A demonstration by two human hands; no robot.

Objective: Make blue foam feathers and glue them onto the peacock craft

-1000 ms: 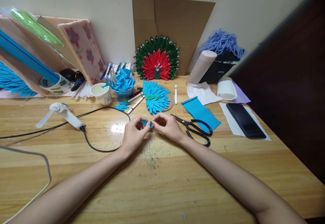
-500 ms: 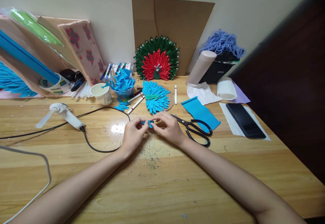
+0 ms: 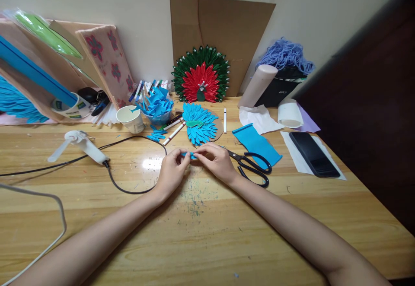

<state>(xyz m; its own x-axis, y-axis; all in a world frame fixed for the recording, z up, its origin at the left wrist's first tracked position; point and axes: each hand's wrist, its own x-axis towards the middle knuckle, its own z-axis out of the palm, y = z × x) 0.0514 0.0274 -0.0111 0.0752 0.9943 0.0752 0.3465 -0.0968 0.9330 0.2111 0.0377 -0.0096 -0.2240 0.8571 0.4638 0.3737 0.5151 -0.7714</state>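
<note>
A small blue paper piece [image 3: 189, 155] sits low over the wooden table [image 3: 227, 230], pinched at either end, apparently so it can be folded: the left hand [image 3: 171, 171] has thumb and fingertips closed on its left end, and the right hand [image 3: 215, 161] has its fingertips closed on the right end. Just beyond lies a blue paper peacock [image 3: 198, 124] on its cardboard disc, with black scissors [image 3: 251, 167] open beside the right wrist, seemingly kept within reach.

Soft, even indoor light fills the scene, bright enough to read colours clearly. A white glare patch sits on the glossy wooden table [image 3: 147, 163] just left of the hands, whose shadows are faint and short. The right side falls into darkness. Wide-angle distortion bends the edges, and the corners blur slightly.
</note>
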